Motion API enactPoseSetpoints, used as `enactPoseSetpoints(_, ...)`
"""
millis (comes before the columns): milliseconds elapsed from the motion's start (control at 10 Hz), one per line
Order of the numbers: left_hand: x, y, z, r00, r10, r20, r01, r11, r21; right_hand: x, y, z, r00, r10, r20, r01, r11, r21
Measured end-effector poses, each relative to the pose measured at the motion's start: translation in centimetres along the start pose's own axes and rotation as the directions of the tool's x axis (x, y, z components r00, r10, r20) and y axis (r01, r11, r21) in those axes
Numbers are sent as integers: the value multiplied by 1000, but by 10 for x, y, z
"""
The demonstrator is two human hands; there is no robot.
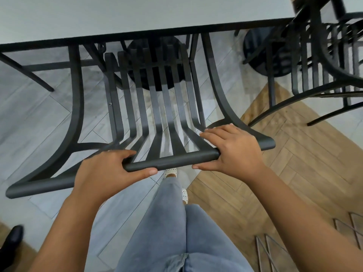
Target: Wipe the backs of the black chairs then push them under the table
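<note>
Grey table (137,16), black chair (170,160) facing it, both hands gripping top rail

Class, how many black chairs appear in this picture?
2: one black chair in front, both hands on its top rail; a second chair at upper right. More may sit under the table.

We look down on pale grey plank flooring (49,107) laid in a herringbone pattern, which meets warm brown wooden herringbone flooring (294,158) on the right. At the lower right lies a thin metal wire frame (275,250); light falls soft and even.
</note>
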State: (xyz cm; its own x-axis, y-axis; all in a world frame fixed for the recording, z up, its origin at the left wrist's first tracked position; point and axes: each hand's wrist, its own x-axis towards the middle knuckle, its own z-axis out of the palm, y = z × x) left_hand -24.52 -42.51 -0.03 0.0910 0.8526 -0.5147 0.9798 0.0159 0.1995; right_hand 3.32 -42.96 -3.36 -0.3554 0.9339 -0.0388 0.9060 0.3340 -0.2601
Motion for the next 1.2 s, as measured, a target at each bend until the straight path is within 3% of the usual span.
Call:
enactPoseSetpoints(400,35,11,-11,922,10,387,7,999,-43,7,-4,-19,978,40,204,-65,991,119)
enactPoseSetpoints(500,45,30,-14,905,44,424,-42,999,-13,11,-5,-21,961,126,247,-166,974,152)
enactPoseSetpoints(700,70,76,-14,884,180,432,-199,980,-1,23,3,-22,864,204,461,-325,925,199)
enactPoseSetpoints(900,101,136,-11,886,249,390,-273,962,5,36,54,-32,875,176,451,-295,932,209)
enactPoseSetpoints(1200,140,247,9,922,213,323,-201,977,-70,46,167,-60,823,208,529,-310,944,112)
